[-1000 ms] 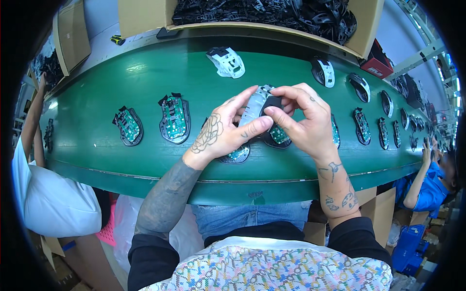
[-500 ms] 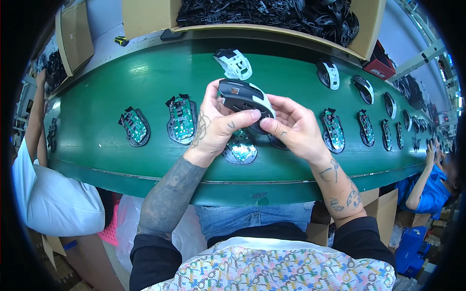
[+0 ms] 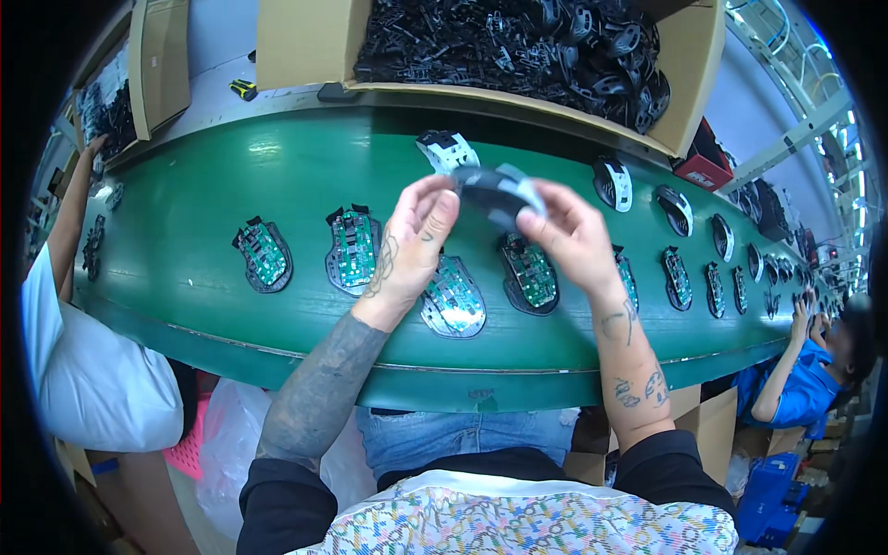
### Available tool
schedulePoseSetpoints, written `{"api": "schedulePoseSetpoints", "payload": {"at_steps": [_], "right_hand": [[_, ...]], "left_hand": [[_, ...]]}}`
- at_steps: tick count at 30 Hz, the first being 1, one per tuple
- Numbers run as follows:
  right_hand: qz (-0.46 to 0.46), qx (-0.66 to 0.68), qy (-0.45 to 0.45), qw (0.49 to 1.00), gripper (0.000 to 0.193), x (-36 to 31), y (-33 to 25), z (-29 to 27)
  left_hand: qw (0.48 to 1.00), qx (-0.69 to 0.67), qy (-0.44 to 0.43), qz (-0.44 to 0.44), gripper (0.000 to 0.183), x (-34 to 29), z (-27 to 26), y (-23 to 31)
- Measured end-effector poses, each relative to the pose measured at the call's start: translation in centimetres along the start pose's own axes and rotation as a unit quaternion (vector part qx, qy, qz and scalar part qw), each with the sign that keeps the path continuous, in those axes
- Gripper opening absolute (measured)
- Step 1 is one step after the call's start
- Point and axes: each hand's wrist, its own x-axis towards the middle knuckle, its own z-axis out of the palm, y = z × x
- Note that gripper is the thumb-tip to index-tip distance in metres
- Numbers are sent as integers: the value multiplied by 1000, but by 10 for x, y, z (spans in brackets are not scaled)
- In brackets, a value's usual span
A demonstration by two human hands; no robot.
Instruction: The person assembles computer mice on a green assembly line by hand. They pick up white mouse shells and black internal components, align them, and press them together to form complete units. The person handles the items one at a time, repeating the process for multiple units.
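Observation:
A black and grey mouse top shell (image 3: 499, 196), smeared by motion, is held above the green belt. My right hand (image 3: 575, 236) grips its right end, thumb on the near side. My left hand (image 3: 416, 231) is closed at its left end, thumb against the curled fingers; exactly how they touch the shell is blurred. Beneath lie mouse bases with green circuit boards: one (image 3: 453, 301) below my left hand, another (image 3: 530, 276) below the shell, and one (image 3: 353, 248) left of my left wrist. Just beyond the shell sits a white and black mouse shell (image 3: 448, 151).
A cardboard box (image 3: 518, 106) of black plastic parts stands beyond the green belt (image 3: 305, 162). More shells (image 3: 611, 183) and bases (image 3: 676, 277) line the belt to the right. A person in white (image 3: 111, 379) is at left, another in blue (image 3: 786, 384) at right.
The shell has turned and moved slightly right and away from the bases. My left thumb has come off its face. The whole view has shifted a little.

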Motion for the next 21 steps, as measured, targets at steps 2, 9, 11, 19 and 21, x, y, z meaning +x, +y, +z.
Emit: {"api": "schedulePoseSetpoints", "payload": {"at_steps": [2,9,11,19,21], "right_hand": [[-48,-315,129,939,67,20,3,-21],[-89,-501,63,859,54,70,18,10],[-113,-492,52,862,66,90,22,41],[48,-29,-115,992,41,106,10,66],[21,-46,-174,984,37,95,-1,63]], "left_hand": [[999,-10,41,-6,61,5,-5,-1],[986,-88,132,-57,52,10,-5,-9],[986,-79,130,-67,55,9,-11,-12],[953,-199,214,-81,63,8,-5,-6],[955,-240,161,-70,61,6,-5,1]]}}
